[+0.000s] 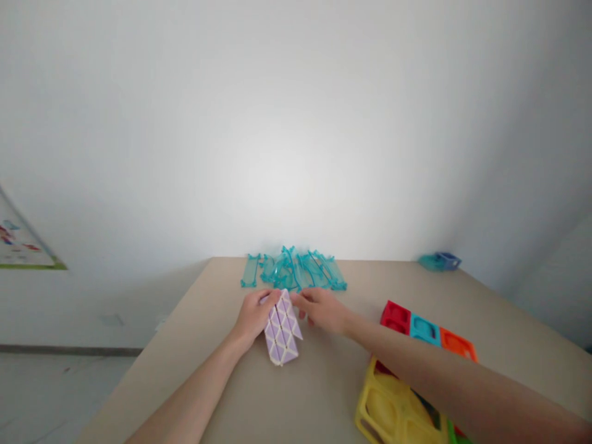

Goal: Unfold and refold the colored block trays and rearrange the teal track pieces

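A pale purple folding toy with a white triangle pattern [282, 333] lies on the beige table [324, 394], its near end pointing toward me. My left hand [253, 314] grips its far left edge with curled fingers. My right hand [321, 308] pinches its far right corner, fingers closed. Just beyond both hands lies a heap of clear teal plastic track pieces [296, 271].
Square tiles in red [396, 316], teal [424, 330] and orange [457, 344] sit in a row on the right. A yellow tile [388, 410] lies under my right forearm. A teal and blue piece [439, 261] rests at the far right corner. White wall behind.
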The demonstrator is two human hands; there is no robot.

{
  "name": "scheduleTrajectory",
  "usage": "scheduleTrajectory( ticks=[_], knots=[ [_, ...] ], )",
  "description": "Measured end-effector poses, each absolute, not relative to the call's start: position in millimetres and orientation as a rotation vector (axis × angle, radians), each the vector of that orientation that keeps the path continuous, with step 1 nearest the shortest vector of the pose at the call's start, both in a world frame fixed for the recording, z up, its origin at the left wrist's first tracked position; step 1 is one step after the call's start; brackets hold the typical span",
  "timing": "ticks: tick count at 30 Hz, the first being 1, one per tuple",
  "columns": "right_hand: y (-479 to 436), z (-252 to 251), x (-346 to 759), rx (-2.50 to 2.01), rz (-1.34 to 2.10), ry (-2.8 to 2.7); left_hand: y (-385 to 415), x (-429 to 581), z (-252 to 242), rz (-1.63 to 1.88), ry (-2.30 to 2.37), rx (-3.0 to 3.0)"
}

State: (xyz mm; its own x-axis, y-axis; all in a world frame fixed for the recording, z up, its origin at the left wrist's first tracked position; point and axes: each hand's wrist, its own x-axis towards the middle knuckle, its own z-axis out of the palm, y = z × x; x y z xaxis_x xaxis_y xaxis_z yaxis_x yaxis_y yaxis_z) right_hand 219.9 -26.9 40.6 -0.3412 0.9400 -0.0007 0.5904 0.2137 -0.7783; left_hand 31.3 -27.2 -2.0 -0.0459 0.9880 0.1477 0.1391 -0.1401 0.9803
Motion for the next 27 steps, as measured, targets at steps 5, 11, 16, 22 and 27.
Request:
scheduleTrajectory(
  ticks=[5,11,16,22,27],
  knots=[
    [-28,32,189,-1.41,1.181,-1.882,-33,29,2,1.308,1.202,1.423],
    [-29,27,192,-1.29,1.588,-1.754,-40,28,10,1.325,1.13,1.621],
    [-27,41,197,-1.16,1.924,-1.601,-43,26,15,1.274,1.134,1.69],
    [-24,42,200,-1.035,1.985,-1.554,-44,27,17,1.341,1.058,1.603],
    [-28,32,197,-1.021,1.501,-1.586,-35,31,5,1.372,1.043,1.176]
  ],
)
